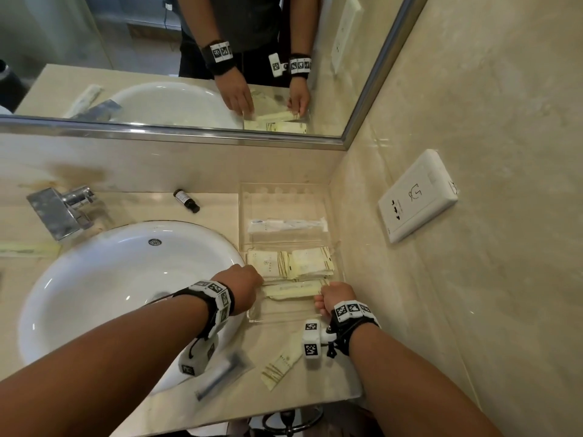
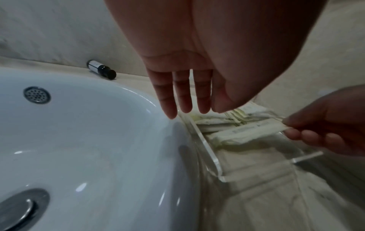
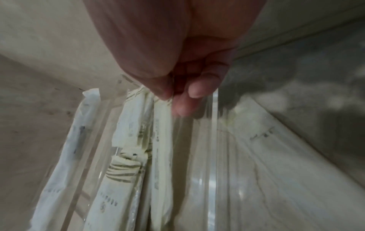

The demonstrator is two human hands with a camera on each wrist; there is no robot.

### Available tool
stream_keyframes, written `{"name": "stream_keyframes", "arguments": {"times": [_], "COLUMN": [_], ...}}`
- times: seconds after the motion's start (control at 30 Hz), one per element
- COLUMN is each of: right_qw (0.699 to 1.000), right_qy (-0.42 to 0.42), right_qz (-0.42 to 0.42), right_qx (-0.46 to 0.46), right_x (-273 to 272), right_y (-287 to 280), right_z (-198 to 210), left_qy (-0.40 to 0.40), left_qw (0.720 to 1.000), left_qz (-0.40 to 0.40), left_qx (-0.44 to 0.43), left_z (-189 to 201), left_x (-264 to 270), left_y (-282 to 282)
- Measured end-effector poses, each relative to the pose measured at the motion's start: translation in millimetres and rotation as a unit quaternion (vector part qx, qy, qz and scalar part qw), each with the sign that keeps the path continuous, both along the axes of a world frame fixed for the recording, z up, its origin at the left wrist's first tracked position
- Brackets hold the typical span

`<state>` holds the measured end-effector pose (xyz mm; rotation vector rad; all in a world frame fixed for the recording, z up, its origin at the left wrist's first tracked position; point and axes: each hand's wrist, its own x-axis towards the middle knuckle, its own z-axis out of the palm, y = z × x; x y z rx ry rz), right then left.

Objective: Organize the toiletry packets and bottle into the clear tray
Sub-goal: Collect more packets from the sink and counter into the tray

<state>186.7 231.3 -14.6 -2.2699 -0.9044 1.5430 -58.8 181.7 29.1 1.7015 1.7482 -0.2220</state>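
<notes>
A clear tray (image 1: 284,197) sits on the counter right of the sink. It holds a white wrapped packet (image 1: 287,225) and cream packet stacks (image 1: 271,263) behind it. My right hand (image 1: 331,294) pinches the right end of a long cream packet (image 1: 293,290), which lies across the tray's near compartment; the pinch shows in the right wrist view (image 3: 173,96) on the long packet (image 3: 162,140). My left hand (image 2: 189,109) points straight fingers down at the tray's left wall (image 2: 209,154), holding nothing. A small dark bottle (image 1: 186,200) lies on the counter behind the sink.
The white sink (image 1: 110,279) and the faucet (image 1: 60,209) fill the left. Near the counter's front edge lie a loose cream packet (image 1: 280,367) and a clear-wrapped item (image 1: 220,373). Another packet (image 1: 22,249) lies at far left. The right wall with an outlet (image 1: 416,197) stands close beside the tray.
</notes>
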Motion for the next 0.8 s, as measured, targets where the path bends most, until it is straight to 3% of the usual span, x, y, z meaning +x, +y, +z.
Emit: {"name": "stream_keyframes", "arguments": {"times": [0.17, 0.3, 0.4, 0.53, 0.7, 0.8], "right_qw": [1.000, 0.997, 0.993, 0.958, 0.940, 0.939], "right_qy": [0.003, -0.015, -0.036, -0.169, -0.201, -0.179], "right_qz": [0.003, 0.021, 0.097, 0.229, 0.274, 0.291], "right_qx": [-0.030, -0.066, -0.059, -0.026, -0.009, 0.033], "right_x": [-10.1, -19.3, -23.0, -24.1, -19.4, -15.9], "right_y": [-1.4, 1.5, -1.0, -6.9, -14.1, -20.5], "right_z": [3.2, 13.7, 11.8, 14.8, 22.4, 25.0], "left_qy": [0.039, 0.045, 0.044, 0.058, 0.049, 0.023], "left_qw": [0.991, 0.985, 0.983, 0.978, 0.982, 0.992], "left_qz": [-0.127, -0.168, -0.178, -0.199, -0.185, -0.124], "left_qx": [-0.013, -0.015, -0.016, -0.008, 0.003, 0.019], "left_z": [2.4, -0.3, -1.1, -1.8, -1.7, -1.6], "left_x": [11.2, 13.3, 11.2, 9.5, 6.9, 3.1], "left_y": [-6.3, -9.0, -9.9, -8.6, -7.3, -7.4]}}
